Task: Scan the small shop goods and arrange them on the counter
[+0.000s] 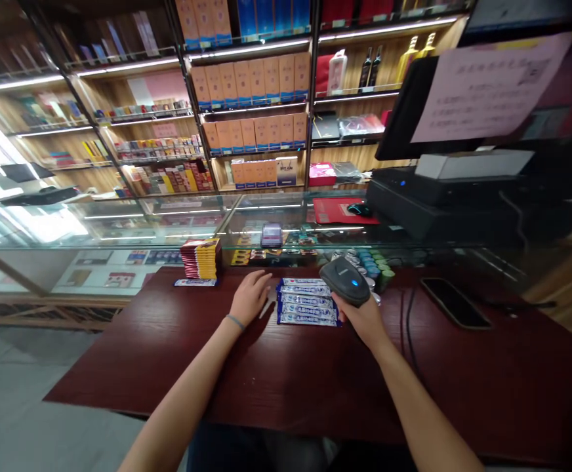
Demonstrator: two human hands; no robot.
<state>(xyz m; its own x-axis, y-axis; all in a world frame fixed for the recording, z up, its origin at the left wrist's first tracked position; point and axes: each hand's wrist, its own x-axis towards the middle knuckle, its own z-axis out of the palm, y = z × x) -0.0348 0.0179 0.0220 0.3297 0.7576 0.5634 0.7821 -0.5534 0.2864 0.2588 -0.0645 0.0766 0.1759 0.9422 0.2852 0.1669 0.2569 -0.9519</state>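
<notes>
My right hand [365, 318] is wrapped round the handle of a black barcode scanner [342, 275], which shows a small blue light on top. Just left of and below the scanner, several blue and white stick-shaped packets [308, 309] lie side by side on the dark red desk [276, 380]. My left hand [250, 298] rests palm down to the left of these packets, its fingers stretched out and nothing seen in it. Farther left, one similar packet [195, 283] lies in front of a stack of red and yellow packets [201, 257].
A glass display counter [178, 219] runs behind the desk. On the right are a phone [456, 303], a scanner cable [408, 334] and a black checkout machine [443, 203] with a pink sheet on its screen. A mouse [359, 209] sits on a red mat. Stocked shelves [251, 108] stand beyond.
</notes>
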